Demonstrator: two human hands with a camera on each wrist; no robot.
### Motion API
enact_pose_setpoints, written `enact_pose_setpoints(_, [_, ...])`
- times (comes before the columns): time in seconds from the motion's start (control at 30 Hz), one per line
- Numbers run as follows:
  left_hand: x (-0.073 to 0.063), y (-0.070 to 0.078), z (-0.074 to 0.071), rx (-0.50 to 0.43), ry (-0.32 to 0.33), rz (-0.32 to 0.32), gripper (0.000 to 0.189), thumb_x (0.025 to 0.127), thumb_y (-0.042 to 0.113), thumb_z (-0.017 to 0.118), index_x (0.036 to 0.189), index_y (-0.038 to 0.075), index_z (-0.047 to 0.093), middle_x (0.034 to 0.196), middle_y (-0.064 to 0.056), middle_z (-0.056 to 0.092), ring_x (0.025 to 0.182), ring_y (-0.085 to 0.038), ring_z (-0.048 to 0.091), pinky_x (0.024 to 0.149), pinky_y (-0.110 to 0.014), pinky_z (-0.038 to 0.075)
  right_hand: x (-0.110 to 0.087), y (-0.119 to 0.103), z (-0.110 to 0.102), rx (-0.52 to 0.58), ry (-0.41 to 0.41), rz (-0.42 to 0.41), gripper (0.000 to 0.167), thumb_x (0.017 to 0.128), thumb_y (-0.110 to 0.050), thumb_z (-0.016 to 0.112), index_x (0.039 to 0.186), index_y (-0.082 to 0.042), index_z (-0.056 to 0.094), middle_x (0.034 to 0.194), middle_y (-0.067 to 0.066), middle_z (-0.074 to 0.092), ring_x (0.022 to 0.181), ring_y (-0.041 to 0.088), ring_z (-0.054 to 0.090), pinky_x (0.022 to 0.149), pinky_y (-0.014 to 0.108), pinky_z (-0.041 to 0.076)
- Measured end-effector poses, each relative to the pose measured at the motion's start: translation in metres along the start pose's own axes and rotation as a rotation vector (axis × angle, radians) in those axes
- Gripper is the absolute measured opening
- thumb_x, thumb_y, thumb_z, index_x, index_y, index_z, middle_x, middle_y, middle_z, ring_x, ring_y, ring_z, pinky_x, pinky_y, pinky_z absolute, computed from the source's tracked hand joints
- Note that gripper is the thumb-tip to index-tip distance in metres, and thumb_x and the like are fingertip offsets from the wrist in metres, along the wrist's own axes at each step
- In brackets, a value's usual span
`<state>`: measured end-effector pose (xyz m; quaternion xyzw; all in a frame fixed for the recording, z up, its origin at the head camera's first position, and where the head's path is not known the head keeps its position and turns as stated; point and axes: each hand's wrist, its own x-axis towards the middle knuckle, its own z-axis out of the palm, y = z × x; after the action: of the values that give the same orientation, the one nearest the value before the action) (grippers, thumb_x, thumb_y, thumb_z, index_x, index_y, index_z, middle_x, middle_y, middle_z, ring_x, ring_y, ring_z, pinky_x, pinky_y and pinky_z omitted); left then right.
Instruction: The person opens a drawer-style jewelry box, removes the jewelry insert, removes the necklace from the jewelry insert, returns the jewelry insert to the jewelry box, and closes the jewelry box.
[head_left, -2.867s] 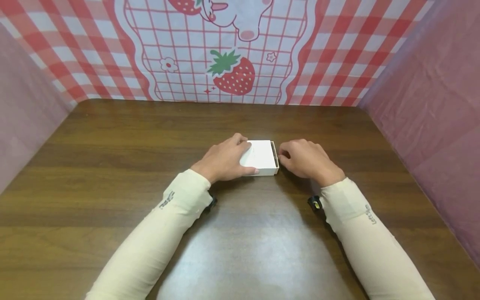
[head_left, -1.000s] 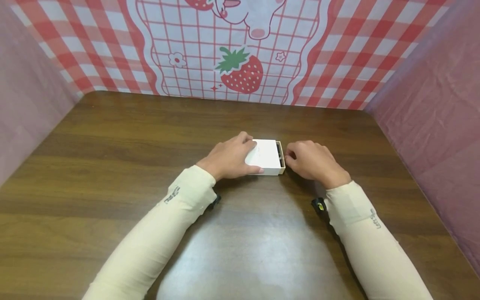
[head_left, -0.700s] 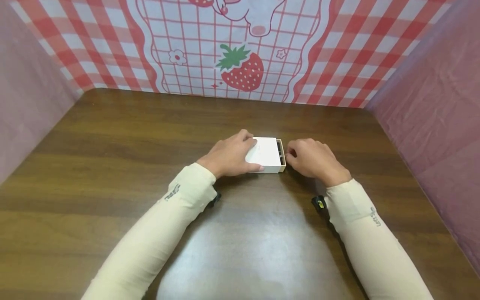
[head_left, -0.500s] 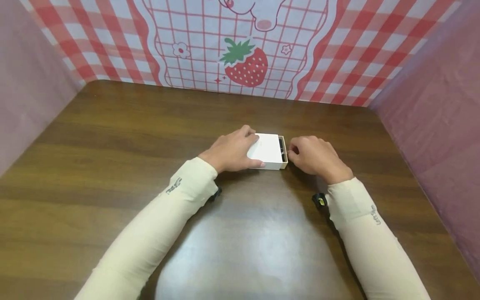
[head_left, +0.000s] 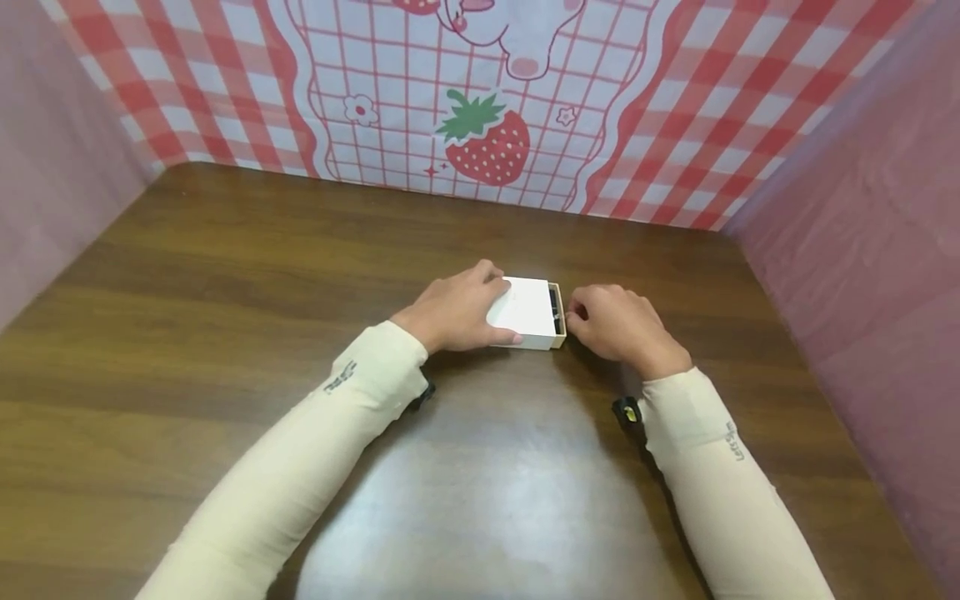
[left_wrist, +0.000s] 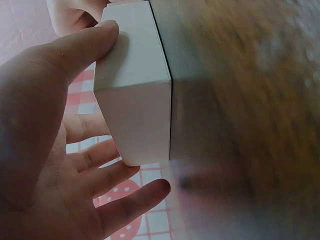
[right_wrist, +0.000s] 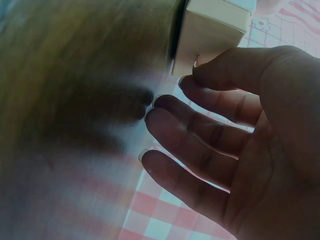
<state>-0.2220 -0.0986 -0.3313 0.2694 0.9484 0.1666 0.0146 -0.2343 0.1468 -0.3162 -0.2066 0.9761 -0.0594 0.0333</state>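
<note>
A flat white box (head_left: 522,310) lies on the table, made of a white sleeve with a cream inner drawer (head_left: 562,317) standing a little way out of its right end. Something dark shows in the drawer's gap; its kind cannot be told. My left hand (head_left: 459,311) grips the sleeve, its thumb on the near side and fingers at the far side, as the left wrist view of the sleeve (left_wrist: 132,50) shows. At the drawer's end, my right hand (head_left: 621,325) pinches a small pull tab (right_wrist: 196,60) between thumb and index finger, the other fingers loosely bent.
The brown wooden table (head_left: 450,483) spreads around the box. A red-and-white checked cloth (head_left: 667,125) with a strawberry print hangs behind it, and pink cloths (head_left: 847,208) stand at both sides. Dark wrist cameras (head_left: 627,410) sit under the cream sleeves.
Since the oldest frame the drawer has slid slightly rightward out of the sleeve, the right hand moving with it. Over the last second its gap looks about the same; the head view has shifted a little.
</note>
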Motion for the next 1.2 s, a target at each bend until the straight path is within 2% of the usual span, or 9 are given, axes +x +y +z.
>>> enact_pose_setpoints(0.47, [0.0016, -0.0035, -0.0009, 0.011, 0.002, 0.004, 0.079, 0.086, 0.063, 0.067, 0.144, 0.012, 0.051, 0.144, -0.008, 0.044, 0.118, -0.022, 0.054, 0.088, -0.042, 0.05, 0.0015, -0.0027, -0.0016, -0.022, 0.012, -0.011, 0.012, 0.094, -0.02, 0.06, 0.085, -0.013, 0.065, 0.075, 0.003, 0.057, 0.071, 0.023, 0.052, 0.064, 0.041, 0.043])
enact_pose_setpoints(0.93, [0.0015, -0.0038, 0.0014, 0.006, -0.005, 0.003, 0.078, 0.086, 0.063, 0.067, 0.144, 0.012, 0.052, 0.143, -0.008, 0.044, 0.119, -0.023, 0.054, 0.09, -0.042, 0.05, 0.001, -0.0024, 0.0016, 0.0, 0.003, 0.002, 0.014, 0.094, -0.022, 0.061, 0.096, -0.011, 0.071, 0.08, 0.005, 0.06, 0.072, 0.024, 0.053, 0.065, 0.042, 0.045])
enact_pose_setpoints(1.2, [0.0004, -0.0036, 0.0003, 0.004, -0.006, 0.001, 0.078, 0.086, 0.063, 0.067, 0.143, 0.012, 0.052, 0.142, -0.008, 0.045, 0.117, -0.022, 0.054, 0.09, -0.04, 0.049, 0.0015, -0.0014, 0.0017, -0.01, 0.016, -0.007, 0.013, 0.094, -0.022, 0.061, 0.093, -0.012, 0.07, 0.079, 0.004, 0.06, 0.072, 0.024, 0.053, 0.065, 0.043, 0.045])
